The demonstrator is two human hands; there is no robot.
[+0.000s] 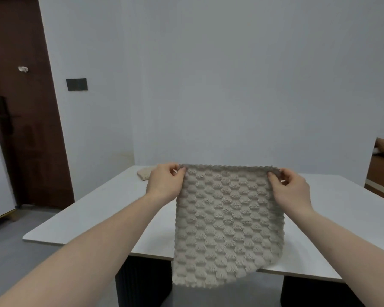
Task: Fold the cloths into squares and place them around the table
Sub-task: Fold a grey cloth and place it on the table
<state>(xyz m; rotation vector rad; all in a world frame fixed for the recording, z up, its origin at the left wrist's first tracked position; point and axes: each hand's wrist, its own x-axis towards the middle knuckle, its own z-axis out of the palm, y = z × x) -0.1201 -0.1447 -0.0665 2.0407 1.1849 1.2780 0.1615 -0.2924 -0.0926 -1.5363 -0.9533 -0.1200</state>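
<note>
Beige cloth point(227, 222) hanging unfolded over the near edge of the white table point(93, 218), its top edge running level from left to right. Left hand point(164, 183) pinching the top-left corner; right hand point(290, 191) pinching the top-right corner, both equally near. 1 folded cloth point(145, 173) lying at the far-left table corner.
</note>
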